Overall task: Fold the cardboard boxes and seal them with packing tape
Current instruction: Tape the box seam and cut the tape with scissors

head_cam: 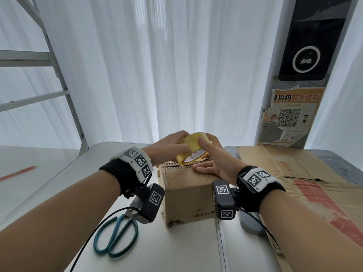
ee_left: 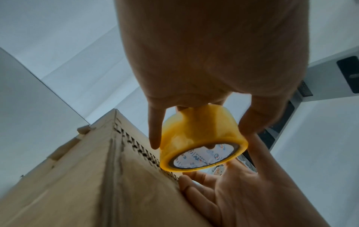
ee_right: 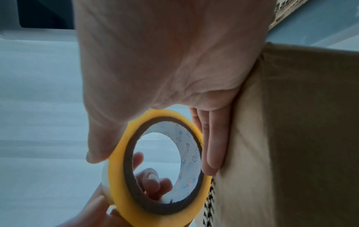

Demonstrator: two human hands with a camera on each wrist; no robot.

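Your left hand (head_cam: pixel 170 144) holds the yellow tape roll (head_cam: pixel 193 148) above the box (head_cam: pixel 188 193), fingers curled round it. Your right hand (head_cam: pixel 216 163) has flat fingers on the box, thumb touching the roll.

Yellow tape roll (head_cam: pixel 193 149) tilted atop the closed brown cardboard box (head_cam: pixel 188 195).

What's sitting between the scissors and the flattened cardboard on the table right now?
The small cardboard box stands between the scissors and the flattened cardboard, with both hands holding the tape roll above it. The head view shows this.
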